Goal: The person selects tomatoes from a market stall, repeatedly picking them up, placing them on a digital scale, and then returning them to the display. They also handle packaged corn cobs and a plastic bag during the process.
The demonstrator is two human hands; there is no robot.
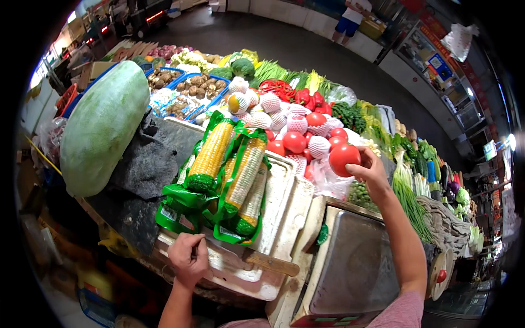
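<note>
My right hand [371, 170] is closed round a red tomato [344, 159], pinching it from the right with fingers and thumb, above a heap of tomatoes [294, 142] and foam-netted fruit [270, 102]. Down at the lower left, my left hand [188, 256] is curled into a loose fist, with nothing visible in it. It is just in front of several green packs of corn [210, 153], which lie on a worn white foam lid [276, 218]. To its right, a wooden handle [273, 263] lies across the lid's near edge.
A weighing scale [355, 265] with a dark metal tray stands at the near right. One large winter melon [106, 128] rests at the left beside dark cloth [147, 156]. Behind are blue baskets of taro [201, 87], red peppers [276, 87] and broccoli [242, 68]; scallions [407, 205] lie right.
</note>
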